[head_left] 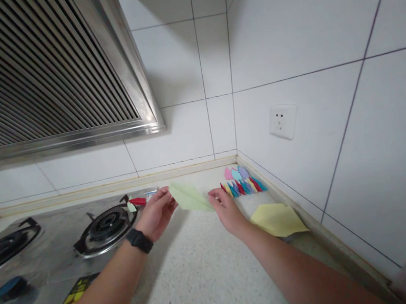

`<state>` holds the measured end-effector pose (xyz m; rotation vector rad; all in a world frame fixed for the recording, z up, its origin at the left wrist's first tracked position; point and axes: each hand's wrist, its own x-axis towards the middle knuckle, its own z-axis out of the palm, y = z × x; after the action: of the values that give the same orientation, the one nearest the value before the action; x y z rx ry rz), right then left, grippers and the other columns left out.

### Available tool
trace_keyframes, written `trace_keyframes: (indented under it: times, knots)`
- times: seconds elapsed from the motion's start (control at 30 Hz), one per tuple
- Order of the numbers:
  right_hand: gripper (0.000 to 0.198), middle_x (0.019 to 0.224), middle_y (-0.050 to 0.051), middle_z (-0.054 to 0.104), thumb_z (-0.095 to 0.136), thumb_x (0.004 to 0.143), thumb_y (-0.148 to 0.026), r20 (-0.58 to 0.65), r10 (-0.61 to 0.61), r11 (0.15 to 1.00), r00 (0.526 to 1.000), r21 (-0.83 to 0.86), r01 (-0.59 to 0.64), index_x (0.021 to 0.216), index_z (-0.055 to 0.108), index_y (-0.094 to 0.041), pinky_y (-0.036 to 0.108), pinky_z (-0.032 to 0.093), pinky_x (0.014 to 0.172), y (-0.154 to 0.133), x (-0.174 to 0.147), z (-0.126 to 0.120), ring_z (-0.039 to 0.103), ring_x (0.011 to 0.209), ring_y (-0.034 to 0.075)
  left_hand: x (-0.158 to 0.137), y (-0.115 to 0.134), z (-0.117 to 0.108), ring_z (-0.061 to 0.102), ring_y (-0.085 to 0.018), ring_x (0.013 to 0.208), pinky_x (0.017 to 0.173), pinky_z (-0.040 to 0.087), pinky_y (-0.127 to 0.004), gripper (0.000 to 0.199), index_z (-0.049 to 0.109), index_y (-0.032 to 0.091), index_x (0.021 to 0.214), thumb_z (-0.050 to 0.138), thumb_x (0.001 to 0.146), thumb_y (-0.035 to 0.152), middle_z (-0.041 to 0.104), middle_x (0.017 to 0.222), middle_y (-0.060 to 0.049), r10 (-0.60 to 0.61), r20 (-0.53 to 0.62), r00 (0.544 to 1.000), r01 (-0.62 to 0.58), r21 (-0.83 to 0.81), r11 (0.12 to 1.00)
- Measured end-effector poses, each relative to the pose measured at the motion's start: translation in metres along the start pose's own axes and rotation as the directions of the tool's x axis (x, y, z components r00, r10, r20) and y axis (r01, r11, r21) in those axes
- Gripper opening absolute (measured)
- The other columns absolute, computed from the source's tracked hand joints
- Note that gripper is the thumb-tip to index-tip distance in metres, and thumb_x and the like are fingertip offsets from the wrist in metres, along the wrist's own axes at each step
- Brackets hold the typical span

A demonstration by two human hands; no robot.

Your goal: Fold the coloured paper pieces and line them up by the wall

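A pale green sheet of folded paper (190, 196) is held just above the counter between my two hands, its crease running lengthwise. My left hand (158, 212), with a black watch on the wrist, pinches its left end. At the pointed right end, the fingers of my right hand (225, 209) are closed on the paper. Beyond my right hand lie several small folded paper pieces (245, 186) in red, yellow, blue and purple, set in a row. Behind them sit pink, light blue and lilac pieces (235, 173).
A gas stove (46, 261) with black burners takes up the left. A red folded paper piece (139, 201) lies by the right burner. Yellow paper (278, 219) rests beside my right forearm. Overhead is a range hood (68, 138); a socket (283, 121) is on the right wall.
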<state>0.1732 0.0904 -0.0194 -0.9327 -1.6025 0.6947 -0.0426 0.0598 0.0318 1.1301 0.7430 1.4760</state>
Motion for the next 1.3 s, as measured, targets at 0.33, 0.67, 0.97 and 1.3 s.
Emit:
trace_keyframes:
  times: [0.33, 0.67, 0.97, 1.3]
  knots:
    - [0.015, 0.07, -0.005, 0.049, 0.058, 0.083, -0.033, 0.349, 0.047, 0.977, 0.936, 0.18, -0.116, 0.09, 0.057, -0.02, 0.022, 0.036, 0.058, -0.016, -0.013, 0.0, 0.045, 0.062, 0.011, -0.029, -0.037, 0.005, 0.063, -0.015, 0.1, 0.087, 0.054, -0.028, 0.023, 0.06, 0.022, 0.104, 0.066, 0.083, 0.026, 0.062, 0.118, -0.005, -0.079, -0.138, 0.987, 0.041, -0.258, 0.965]
    - [0.016, 0.064, -0.006, 0.046, 0.05, 0.089, -0.036, 0.321, 0.096, 0.978, 0.942, 0.147, -0.15, 0.093, 0.052, -0.021, 0.022, 0.036, 0.054, -0.006, -0.018, 0.006, 0.043, 0.057, 0.012, -0.042, -0.056, 0.027, 0.062, -0.017, 0.095, 0.085, 0.05, -0.031, 0.026, 0.064, 0.016, 0.1, 0.072, 0.076, 0.022, 0.065, 0.102, -0.009, -0.169, 0.085, 0.982, 0.17, -0.003, 0.985]
    - [0.013, 0.072, -0.004, 0.053, 0.057, 0.084, -0.031, 0.432, 0.063, 0.971, 0.9, 0.182, -0.156, 0.084, 0.054, -0.019, 0.023, 0.04, 0.061, -0.009, -0.017, 0.004, 0.049, 0.067, 0.012, -0.042, -0.051, 0.023, 0.063, -0.017, 0.087, 0.069, 0.05, -0.025, 0.039, 0.065, 0.016, 0.107, 0.075, 0.074, 0.035, 0.067, 0.107, -0.01, -0.127, 0.04, 0.991, 0.126, 0.034, 0.991]
    - [0.028, 0.086, 0.002, 0.067, 0.068, 0.079, -0.036, 0.472, 0.049, 0.924, 0.88, 0.314, -0.219, 0.101, 0.064, -0.019, 0.031, 0.051, 0.073, -0.004, -0.023, 0.013, 0.063, 0.077, 0.016, -0.045, -0.054, 0.023, 0.059, -0.013, 0.071, 0.061, 0.048, -0.023, 0.035, 0.065, 0.017, 0.096, 0.079, 0.069, 0.033, 0.064, 0.084, -0.004, -0.138, 0.113, 0.984, 0.123, 0.132, 0.984]
